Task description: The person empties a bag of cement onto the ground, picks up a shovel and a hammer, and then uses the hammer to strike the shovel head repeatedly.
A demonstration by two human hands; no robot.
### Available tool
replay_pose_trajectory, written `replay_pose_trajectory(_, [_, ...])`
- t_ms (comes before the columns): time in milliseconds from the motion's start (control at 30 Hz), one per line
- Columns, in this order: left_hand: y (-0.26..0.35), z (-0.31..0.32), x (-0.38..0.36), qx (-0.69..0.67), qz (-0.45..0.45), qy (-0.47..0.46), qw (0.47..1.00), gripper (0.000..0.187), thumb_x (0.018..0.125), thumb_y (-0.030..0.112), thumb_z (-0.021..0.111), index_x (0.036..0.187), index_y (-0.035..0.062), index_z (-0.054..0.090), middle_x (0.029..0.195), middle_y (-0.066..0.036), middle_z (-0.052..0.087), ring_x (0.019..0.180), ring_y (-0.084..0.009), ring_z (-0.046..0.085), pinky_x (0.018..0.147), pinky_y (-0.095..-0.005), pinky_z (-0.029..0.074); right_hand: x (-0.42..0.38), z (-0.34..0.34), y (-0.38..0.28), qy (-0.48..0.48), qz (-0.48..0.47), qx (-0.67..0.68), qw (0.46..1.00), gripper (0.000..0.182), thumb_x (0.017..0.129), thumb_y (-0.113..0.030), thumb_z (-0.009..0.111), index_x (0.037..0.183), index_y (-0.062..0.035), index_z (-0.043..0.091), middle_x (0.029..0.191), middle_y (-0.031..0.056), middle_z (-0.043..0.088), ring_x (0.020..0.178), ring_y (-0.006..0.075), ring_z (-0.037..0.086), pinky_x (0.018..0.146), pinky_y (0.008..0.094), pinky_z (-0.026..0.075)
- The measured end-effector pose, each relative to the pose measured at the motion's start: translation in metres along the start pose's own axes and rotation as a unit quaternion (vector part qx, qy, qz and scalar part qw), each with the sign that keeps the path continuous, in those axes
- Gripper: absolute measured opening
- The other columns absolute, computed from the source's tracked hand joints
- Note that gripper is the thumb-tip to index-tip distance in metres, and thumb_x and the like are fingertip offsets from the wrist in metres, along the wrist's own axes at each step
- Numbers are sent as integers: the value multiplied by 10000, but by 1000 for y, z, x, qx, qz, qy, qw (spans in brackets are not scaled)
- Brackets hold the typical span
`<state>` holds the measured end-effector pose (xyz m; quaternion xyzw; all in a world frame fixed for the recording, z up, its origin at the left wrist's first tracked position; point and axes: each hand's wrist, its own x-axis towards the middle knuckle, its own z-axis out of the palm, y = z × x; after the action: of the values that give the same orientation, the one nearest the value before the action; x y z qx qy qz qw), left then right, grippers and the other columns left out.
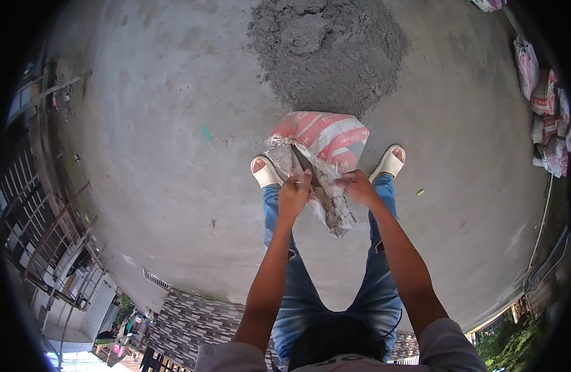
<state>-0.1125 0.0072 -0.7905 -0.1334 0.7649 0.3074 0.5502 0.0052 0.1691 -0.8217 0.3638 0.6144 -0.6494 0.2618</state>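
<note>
A red and white woven sack [326,133] lies on the concrete floor between my feet, its frayed mouth turned toward me. My left hand [295,193] is closed on the left edge of that mouth. On the opposite edge, my right hand [356,186] grips the sack, its fingers slightly blurred. The mouth is parted between my hands, and a dark inside shows through the gap. Past the sack's far end is a heap of grey sand-like material [335,56]. What the sack contains cannot be made out.
Several filled sacks [549,118] are stacked along the right edge. A green scrap [207,134] and a small yellow-green piece [420,192] lie on the floor [174,186]. Scaffold-like bars [50,229] stand at the left. My sandalled feet [389,160] flank the sack.
</note>
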Motion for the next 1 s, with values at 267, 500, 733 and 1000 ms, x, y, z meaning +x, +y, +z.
replay_pose_trajectory(267, [55, 55, 36, 39, 19, -28, 999, 732, 627, 613, 576, 690, -116, 551, 608, -165, 550, 620, -253, 582, 560, -351, 447, -14, -12, -45, -107, -110, 14, 988, 135, 764, -83, 553, 817, 29, 607, 697, 72, 597, 611, 110, 543, 591, 255, 433])
replay_pose_trajectory(500, [8, 74, 97, 43, 84, 206, 974, 243, 728, 201, 548, 785, -35, 547, 715, -87, 560, 603, -207, 537, 551, -357, 414, 37, -67, 71, 172, -57, 171, 969, 236, 750, -111, 549, 939, 20, 599, 842, 144, 629, 819, 187, 607, 733, 269, 459])
replay_pose_trajectory(733, [38, 78, 112, -359, 12, 184, 915, 252, 796, 286, 455, 857, 49, 518, 796, -67, 501, 660, -203, 521, 554, -392, 452, 24, -116, 132, 254, 76, 40, 963, 253, 762, -188, 556, 932, -8, 606, 848, 103, 638, 746, 195, 609, 697, 268, 463])
replay_pose_trajectory(1000, [32, 95, 74, -231, -23, 134, 963, 197, 672, 52, 569, 850, -31, 552, 784, -86, 548, 658, -190, 542, 600, -314, 470, 27, -130, 138, 246, 74, 9, 966, 275, 714, -262, 578, 909, -75, 629, 889, 119, 630, 864, 266, 592, 775, 335, 450])
